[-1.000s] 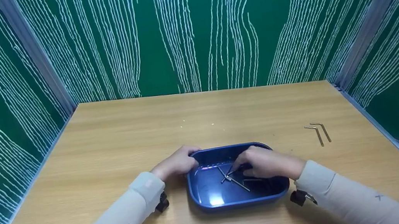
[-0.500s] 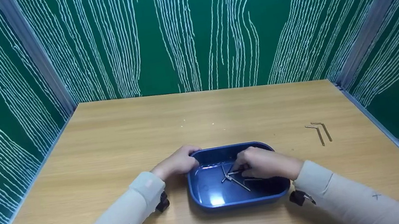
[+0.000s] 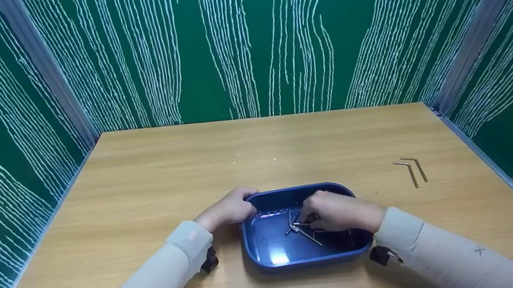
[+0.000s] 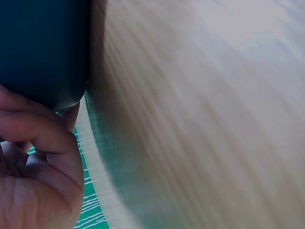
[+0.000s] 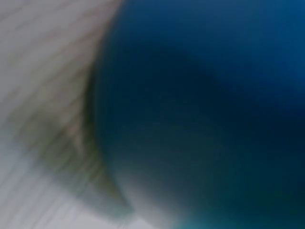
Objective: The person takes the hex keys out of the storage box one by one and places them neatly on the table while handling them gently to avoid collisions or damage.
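A deep blue plastic tray (image 3: 281,264) sits on the table with several L-shaped hex keys (image 3: 310,237) lying crossed inside it. My left hand (image 3: 231,209) grips the tray's far left corner; in the left wrist view its curled fingers (image 4: 52,136) lie against the dark tray wall (image 4: 43,47). Inside the tray, my right hand (image 3: 333,209) reaches down with bent fingers and pinches one hex key beside the pile. Its fingertips are partly hidden. Only the blurred tray side (image 5: 190,119) shows in the right wrist view, without the hand.
Two more L-shaped hex keys (image 3: 412,175) lie side by side on the wooden table (image 3: 165,172), to the right of the tray. A few tiny pale specks (image 3: 275,159) dot the wood behind it. Green walls (image 3: 195,47) with white wavy lines enclose the table.
Inside the tray, my right hand has shifted slightly, and the hex key at its fingertips has turned. A key under the hand is now mostly covered. My left hand stays on the corner.
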### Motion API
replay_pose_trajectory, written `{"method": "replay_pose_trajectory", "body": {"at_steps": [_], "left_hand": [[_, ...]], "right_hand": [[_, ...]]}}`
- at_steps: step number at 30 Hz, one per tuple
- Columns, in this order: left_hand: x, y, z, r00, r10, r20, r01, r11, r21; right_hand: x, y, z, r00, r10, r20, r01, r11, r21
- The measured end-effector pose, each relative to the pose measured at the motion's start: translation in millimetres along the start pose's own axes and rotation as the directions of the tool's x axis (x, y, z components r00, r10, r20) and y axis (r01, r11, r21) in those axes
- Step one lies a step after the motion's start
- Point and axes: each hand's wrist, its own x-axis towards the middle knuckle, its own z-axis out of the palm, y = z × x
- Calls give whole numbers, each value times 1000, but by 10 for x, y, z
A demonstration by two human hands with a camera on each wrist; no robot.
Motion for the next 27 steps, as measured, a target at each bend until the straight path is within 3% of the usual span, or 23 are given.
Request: {"method": "replay_pose_trajectory", "body": {"at_steps": [8, 17, 27], "left_hand": [[-19, 5, -11, 1000, -17, 24, 18, 1000, -21], [-27, 9, -16, 999, -25, 25, 25, 999, -27], [-28, -2, -16, 999, -22, 28, 23, 999, -28]], "right_hand": [[14, -42, 2, 1000, 29, -6, -29, 999, 15], [-27, -67, -70, 995, 89, -38, -91, 993, -81], [-56, -77, -110, 996, 62, -65, -70, 990, -126]]}}
